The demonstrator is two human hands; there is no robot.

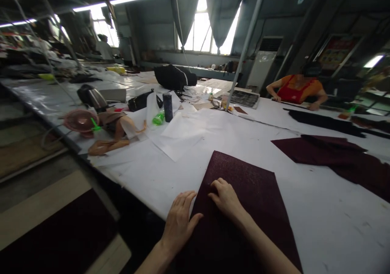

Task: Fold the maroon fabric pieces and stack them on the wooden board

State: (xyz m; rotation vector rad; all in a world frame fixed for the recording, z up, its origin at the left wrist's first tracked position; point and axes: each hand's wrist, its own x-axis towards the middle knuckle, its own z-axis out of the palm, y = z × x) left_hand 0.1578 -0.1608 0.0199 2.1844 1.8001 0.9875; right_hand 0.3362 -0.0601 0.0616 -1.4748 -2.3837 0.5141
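A dark maroon sheet (243, 172), leather or cloth, lies flat on the white-topped table (323, 209) in front of me; its near end runs out of view. My left hand (179, 219) rests along the sheet's left edge, fingers stretched out on the table side and thumb over the maroon surface. On top of the sheet, near that edge, is my right hand (224, 196), its fingers bent and the thumb apart from them. Nothing shows between the fingers of either hand.
More maroon pieces (323, 150) and a black strip (323, 121) lie to the right. Translucent paper (183, 133), a dark cylinder (167, 108) and a small fan (81, 121) stand left. A metal pole (245, 48) rises mid-table. Across it, a person in a red apron (294, 89) works.
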